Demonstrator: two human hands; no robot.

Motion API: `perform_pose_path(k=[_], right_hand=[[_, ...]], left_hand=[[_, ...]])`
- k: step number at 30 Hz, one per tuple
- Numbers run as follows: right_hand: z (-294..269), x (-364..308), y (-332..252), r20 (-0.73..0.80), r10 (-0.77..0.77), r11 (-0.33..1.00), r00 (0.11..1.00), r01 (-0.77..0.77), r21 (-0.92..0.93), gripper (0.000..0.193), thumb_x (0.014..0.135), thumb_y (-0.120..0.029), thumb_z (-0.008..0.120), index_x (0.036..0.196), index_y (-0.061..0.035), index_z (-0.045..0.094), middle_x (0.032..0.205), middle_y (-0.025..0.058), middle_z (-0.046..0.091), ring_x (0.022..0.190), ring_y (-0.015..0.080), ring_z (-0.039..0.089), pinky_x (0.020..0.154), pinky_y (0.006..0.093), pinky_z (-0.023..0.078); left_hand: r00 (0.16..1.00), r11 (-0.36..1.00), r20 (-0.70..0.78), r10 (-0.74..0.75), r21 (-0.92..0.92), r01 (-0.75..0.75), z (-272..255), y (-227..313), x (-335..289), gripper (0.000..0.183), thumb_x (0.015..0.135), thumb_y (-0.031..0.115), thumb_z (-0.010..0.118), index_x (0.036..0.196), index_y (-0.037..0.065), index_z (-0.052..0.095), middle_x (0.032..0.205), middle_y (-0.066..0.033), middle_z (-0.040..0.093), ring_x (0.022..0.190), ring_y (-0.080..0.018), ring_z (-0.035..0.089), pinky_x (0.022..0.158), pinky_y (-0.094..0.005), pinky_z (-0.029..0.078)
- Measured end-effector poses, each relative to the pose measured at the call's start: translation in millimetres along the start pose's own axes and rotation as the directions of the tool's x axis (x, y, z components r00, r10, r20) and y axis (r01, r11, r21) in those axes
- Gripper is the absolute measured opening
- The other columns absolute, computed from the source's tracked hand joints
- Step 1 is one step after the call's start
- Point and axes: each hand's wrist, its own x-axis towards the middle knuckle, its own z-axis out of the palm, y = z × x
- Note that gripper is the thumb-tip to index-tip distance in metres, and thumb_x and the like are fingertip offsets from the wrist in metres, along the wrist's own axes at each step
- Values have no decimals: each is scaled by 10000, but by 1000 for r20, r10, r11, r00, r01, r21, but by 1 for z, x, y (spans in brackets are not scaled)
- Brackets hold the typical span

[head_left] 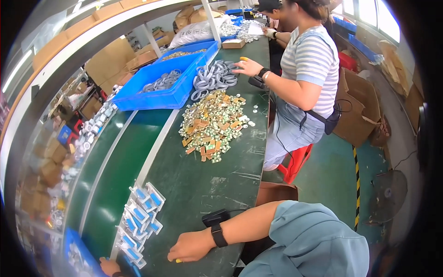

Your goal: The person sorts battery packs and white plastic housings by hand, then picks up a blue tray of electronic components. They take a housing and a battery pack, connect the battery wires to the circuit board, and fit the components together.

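White-and-blue parts (140, 214) are laid in a loose pile on a long green table (198, 184), along its left edge, close to its near end. At the table's right edge, farther up, a co-worker (314, 64) is seen. Across from there, a big blue bin (147, 100) is set over the left edge, with grey rings (164, 81) inside. Just below the bin, a wide heap of little green and tan boards (212, 124) is piled.

Near the table's near end, the right hand (191, 246) is held low, just beside the white-and-blue parts but apart from them. Its fingers are bent in close. The space under the palm is hidden, so it cannot be told if anything is held. The left hand (110, 266) is partly cut off, out by the left edge near the lowest parts; its grip cannot be told. Smallest of all, a few white discs (255, 107) are scattered toward the right edge.

The step in hand seems to be work at the loose parts. For a pick from them, fingers would need to be opened and one part lifted gently, so that the others are not knocked.
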Motion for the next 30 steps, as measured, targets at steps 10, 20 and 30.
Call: perform_pose_path(k=[10,20,30], right_hand=[[3,9,1,15,-40,999,999,40,9,180,899,-165,608,1043,-59,626,895,134,689,857,363,662,726,483,516],[1,2,2,3,-42,999,999,42,-9,168,889,-159,610,1018,-53,631,888,133,690,852,365,662,725,485,514],[11,5,8,44,-92,985,995,98,-144,142,930,-179,582,1016,-67,578,887,119,651,805,351,660,656,470,514]], left_hand=[[843,820,222,490,210,-532,3,-56,7,393,869,462,673,952,81,724,979,-170,704,923,-342,675,759,-446,563],[819,862,271,505,-125,-490,-104,-4,-83,375,840,261,685,1065,-39,671,945,-288,698,877,-483,659,784,-531,527],[760,642,-65,646,-492,-588,-238,106,-234,320,946,121,652,1219,-44,623,1212,-264,631,1085,-434,596,969,-469,463]])
